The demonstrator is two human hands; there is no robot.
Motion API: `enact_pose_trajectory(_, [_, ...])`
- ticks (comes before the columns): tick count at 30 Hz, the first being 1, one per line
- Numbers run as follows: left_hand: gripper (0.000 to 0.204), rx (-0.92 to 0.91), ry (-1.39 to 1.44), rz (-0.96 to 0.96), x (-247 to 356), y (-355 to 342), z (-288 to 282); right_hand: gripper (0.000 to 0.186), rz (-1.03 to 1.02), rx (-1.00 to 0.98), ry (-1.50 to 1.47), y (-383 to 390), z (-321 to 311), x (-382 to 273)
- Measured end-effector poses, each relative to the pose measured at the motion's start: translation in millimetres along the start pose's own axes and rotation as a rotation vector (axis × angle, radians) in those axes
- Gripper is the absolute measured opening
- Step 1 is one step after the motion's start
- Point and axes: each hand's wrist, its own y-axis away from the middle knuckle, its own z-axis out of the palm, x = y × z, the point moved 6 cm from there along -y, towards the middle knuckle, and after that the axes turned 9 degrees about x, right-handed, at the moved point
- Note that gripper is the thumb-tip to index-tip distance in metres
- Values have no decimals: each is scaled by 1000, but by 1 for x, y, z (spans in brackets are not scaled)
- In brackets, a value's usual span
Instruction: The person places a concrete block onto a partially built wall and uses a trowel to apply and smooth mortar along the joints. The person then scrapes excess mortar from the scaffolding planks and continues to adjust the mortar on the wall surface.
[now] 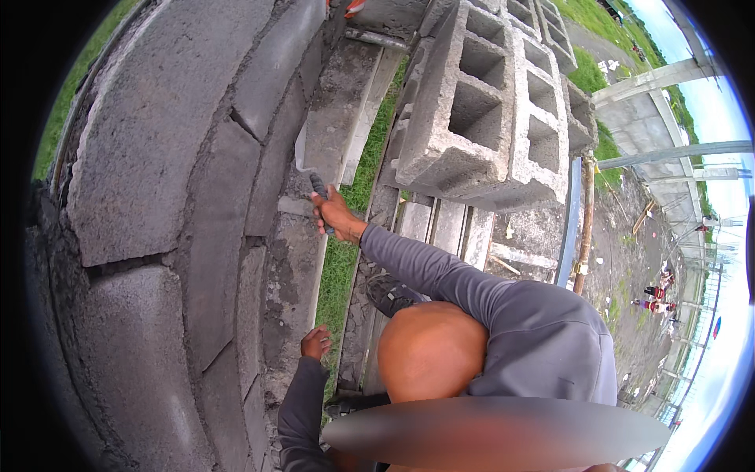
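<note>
My right hand (334, 211) is closed around the dark, ridged handle of a trowel (318, 185), its pale blade reaching up over a mortar-stained ledge (291, 275) beside the rough grey block wall (165, 157). Lower down, my left hand (315, 343) rests near the ledge’s edge, its fingers bent and apart, holding nothing visible. My grey sleeves run in from the lower right and bottom.
Hollow concrete blocks (480, 102) are stacked on planks (448, 224) to the right. Grass (342, 259) shows through a narrow gap, and a dark shoe (389, 293) stands beside it. Farther right lie poles (583, 236), concrete frames (645, 79), scattered debris and small distant figures (659, 299).
</note>
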Motion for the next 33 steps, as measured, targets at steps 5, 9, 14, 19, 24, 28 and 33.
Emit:
enact_pose_trajectory(5, [44, 65, -19, 38, -4, 4, 2, 25, -105, 76, 114, -20, -9, 1])
enact_pose_trajectory(9, [46, 30, 2, -35, -11, 9, 4, 27, -207, 207, 264, -34, -12, -10])
enact_pose_trajectory(14, [43, 27, 2, -92, -20, 18, 2, 39, -347, 285, 293, -75, -2, -38])
enact_pose_trajectory(19, [42, 29, 17, -98, -19, 25, 1, 43, -250, 344, 267, -130, -14, -63])
enact_pose_trajectory(24, [44, 65, 14, -66, -9, 26, -2, 41, -221, 339, 83, -73, 7, -30])
enact_pose_trajectory(28, [45, 108, -20, -35, 0, 29, 1, 41, -135, 243, 271, -27, 23, 5])
enact_pose_trajectory(33, [45, 39, -76, -36, 8, 34, 15, 42, -138, 251, 206, -44, 9, 9])
